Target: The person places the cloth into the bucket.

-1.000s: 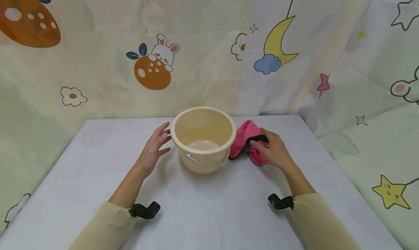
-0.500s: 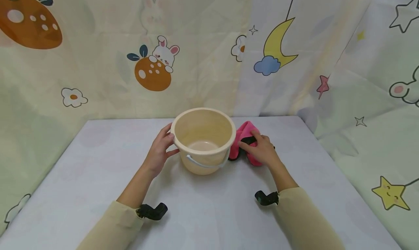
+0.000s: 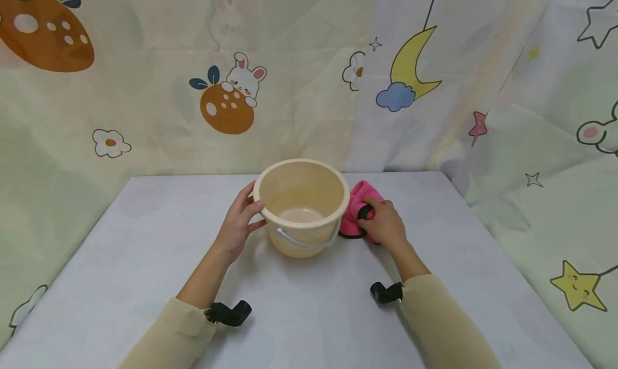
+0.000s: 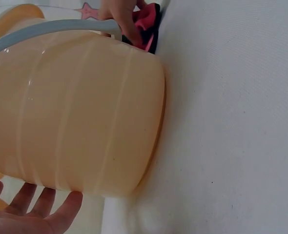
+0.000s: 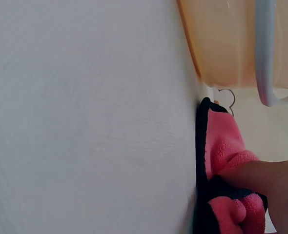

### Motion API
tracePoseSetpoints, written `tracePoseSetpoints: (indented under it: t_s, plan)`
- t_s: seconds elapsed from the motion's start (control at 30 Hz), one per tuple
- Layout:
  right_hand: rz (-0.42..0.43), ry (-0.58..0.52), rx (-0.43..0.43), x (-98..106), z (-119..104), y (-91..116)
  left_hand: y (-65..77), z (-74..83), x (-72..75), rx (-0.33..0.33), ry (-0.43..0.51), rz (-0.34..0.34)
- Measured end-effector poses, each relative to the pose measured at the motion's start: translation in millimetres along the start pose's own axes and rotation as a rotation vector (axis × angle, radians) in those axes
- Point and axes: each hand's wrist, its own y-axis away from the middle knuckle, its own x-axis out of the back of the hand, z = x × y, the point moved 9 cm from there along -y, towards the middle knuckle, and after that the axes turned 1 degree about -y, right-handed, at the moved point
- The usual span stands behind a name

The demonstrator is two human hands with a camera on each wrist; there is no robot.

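Note:
A cream plastic bucket [image 3: 301,243] with a pale grey handle [image 3: 305,245] stands upright on the table. My left hand [image 3: 236,227] holds it at its left side, a digit lying over the rim. The left wrist view shows several fingertips [image 4: 70,209] spread against the bucket's outer wall. Right of the bucket lies a crumpled pink cloth [image 3: 357,203] with black edging. My right hand [image 3: 386,224] pinches the cloth between thumb and fingers, the thumb pressed into its folds in the right wrist view. The cloth rests close beside the bucket's base.
A white-covered table [image 3: 309,315] carries the bucket and cloth near its far edge. Behind it hangs a curtain [image 3: 299,117] printed with cartoon figures. A black wrist device [image 3: 229,314] juts from the left cuff and another black wrist device [image 3: 386,292] from the right.
My left hand has come in from beside the bucket onto its rim and side. My right hand has moved left and closed on the cloth, bunching it slightly.

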Motion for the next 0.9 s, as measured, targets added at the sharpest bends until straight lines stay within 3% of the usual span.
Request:
tracePoseSetpoints:
  t_s: [0.27, 0.53, 0.9]
  plan:
    - [0.082, -0.043, 0.020, 9.5, 1.5, -1.7, 0.5, -0.2, -0.5, -0.001, 0.009, -0.008]
    - [0.162, -0.177, 0.011, 22.1, 11.4, -0.5, 1.1, 0.4, -1.4, -0.001, 0.012, -0.014]
    - [0.241, -0.331, -0.023, 60.1, 9.1, 6.3, 0.9, 1.3, 0.5, 0.003, 0.014, -0.013]
